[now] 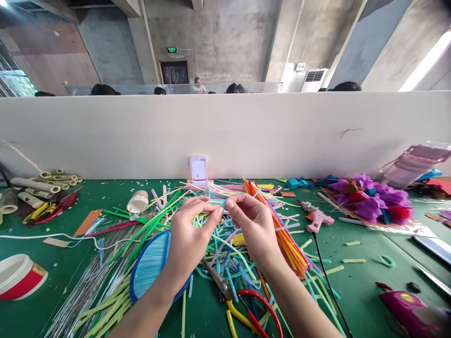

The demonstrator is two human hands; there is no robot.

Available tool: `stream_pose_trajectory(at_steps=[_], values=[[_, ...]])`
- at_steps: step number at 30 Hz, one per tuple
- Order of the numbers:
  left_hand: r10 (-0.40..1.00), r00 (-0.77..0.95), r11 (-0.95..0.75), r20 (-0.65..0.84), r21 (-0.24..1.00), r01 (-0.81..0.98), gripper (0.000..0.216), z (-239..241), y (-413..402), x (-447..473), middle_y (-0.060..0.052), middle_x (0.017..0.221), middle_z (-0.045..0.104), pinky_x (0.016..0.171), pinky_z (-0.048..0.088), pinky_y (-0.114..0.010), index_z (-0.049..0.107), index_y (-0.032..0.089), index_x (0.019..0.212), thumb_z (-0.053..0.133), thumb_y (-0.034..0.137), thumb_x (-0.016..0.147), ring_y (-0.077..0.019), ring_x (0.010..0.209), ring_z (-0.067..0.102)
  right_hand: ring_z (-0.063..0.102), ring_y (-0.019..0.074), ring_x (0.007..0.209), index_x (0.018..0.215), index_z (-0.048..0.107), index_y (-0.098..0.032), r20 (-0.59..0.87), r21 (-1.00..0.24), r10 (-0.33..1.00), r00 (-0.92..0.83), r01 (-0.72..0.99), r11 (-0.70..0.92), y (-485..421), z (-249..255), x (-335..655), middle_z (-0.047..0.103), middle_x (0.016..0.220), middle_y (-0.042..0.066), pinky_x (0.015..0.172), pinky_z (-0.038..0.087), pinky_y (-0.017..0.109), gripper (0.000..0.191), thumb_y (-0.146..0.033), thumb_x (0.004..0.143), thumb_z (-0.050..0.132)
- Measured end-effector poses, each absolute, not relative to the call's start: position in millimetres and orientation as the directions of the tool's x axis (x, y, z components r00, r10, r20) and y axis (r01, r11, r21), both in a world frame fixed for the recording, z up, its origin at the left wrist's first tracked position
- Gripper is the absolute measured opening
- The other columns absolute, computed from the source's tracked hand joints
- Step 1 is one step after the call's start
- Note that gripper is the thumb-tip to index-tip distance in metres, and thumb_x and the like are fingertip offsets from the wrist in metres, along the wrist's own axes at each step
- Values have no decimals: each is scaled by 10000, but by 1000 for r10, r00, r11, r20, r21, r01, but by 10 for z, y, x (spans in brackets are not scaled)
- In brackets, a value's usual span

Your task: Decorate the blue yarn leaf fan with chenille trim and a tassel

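Observation:
My left hand and my right hand meet above the green table, fingertips pinched together on a short teal strip held between them. Under the hands lies a heap of coloured plastic straws in green, teal, pink and purple. A bundle of orange and yellow straws runs past my right wrist. A blue oval woven piece lies by my left forearm. Scissors with red and yellow handles rest between my forearms.
A pink glue gun with a black cord lies to the right, beside a pile of purple and red felt flowers. At left are bamboo tubes, pliers, a red-and-white tub and silver wires. A white partition closes the back.

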State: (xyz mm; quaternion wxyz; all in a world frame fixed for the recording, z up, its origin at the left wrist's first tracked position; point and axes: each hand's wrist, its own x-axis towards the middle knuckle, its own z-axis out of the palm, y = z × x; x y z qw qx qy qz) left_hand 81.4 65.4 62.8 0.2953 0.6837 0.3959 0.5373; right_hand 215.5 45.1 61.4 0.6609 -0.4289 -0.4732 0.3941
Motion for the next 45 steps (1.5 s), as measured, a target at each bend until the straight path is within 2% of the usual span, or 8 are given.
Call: stream_pose_trajectory(at_steps=[6, 9, 13, 19, 24, 29, 37, 45], values=[[863, 90, -505, 497, 851, 145, 123, 586, 729, 849, -33, 957, 745, 933, 494, -361, 730, 224, 825, 668, 309, 888, -229, 1009, 668, 367, 85, 547, 821, 663, -197, 193, -930, 937, 290, -252, 269, 482, 576, 2078, 530, 677, -42, 485, 307, 217, 298, -482, 805, 747], [846, 300, -523, 441, 796, 305, 111, 711, 807, 656, -25, 928, 746, 859, 500, -355, 717, 228, 821, 652, 291, 885, -227, 938, 670, 420, 102, 559, 825, 706, -184, 203, -979, 973, 112, -8, 205, 479, 677, 2229, 546, 656, -27, 500, 329, 237, 342, -526, 827, 711], [742, 502, -660, 444, 614, 433, 146, 889, 804, 419, -7, 910, 736, 921, 475, -373, 663, 244, 739, 625, 242, 880, -240, 1040, 637, 549, 151, 669, 808, 755, -192, 283, -887, 959, 10, 383, 258, 404, 835, 2430, 677, 728, 21, 580, 396, 267, 318, -484, 886, 656], [682, 611, -722, 403, 504, 474, 142, 912, 744, 365, -32, 931, 742, 911, 499, -406, 709, 273, 771, 642, 313, 889, -267, 1081, 629, 566, 133, 587, 771, 764, -243, 225, -829, 954, -196, 476, 293, 317, 836, 2449, 710, 705, -9, 512, 391, 248, 138, -336, 855, 707], [715, 576, -684, 397, 570, 455, 120, 859, 785, 386, -36, 939, 751, 917, 517, -415, 749, 279, 800, 673, 334, 875, -272, 1078, 642, 532, 117, 561, 774, 752, -231, 225, -817, 943, -245, 479, 320, 334, 824, 2420, 686, 688, -13, 486, 368, 236, 167, -344, 875, 682], [801, 443, -579, 403, 711, 399, 157, 870, 791, 393, -41, 998, 766, 922, 527, -396, 756, 262, 781, 672, 360, 871, -269, 1069, 668, 522, 124, 608, 802, 740, -208, 304, -839, 944, -129, 433, 329, 374, 811, 2384, 679, 713, 0, 529, 373, 246, 206, -377, 892, 664], [872, 263, -479, 414, 831, 283, 114, 831, 710, 519, -33, 967, 764, 1027, 467, -462, 756, 251, 738, 724, 325, 818, -283, 1134, 637, 479, 109, 545, 804, 685, -175, 281, -956, 956, 81, 113, 271, 378, 769, 2250, 585, 644, -9, 472, 351, 237, 373, -546, 803, 729], [927, 238, -307, 290, 951, 36, 190, 766, 737, 559, -20, 894, 750, 769, 546, -315, 742, 239, 864, 718, 426, 841, -216, 900, 683, 565, 116, 575, 783, 733, -187, 316, -944, 948, 40, 110, 310, 345, 827, 2272, 648, 657, 10, 479, 430, 220, 295, -479, 785, 774]])
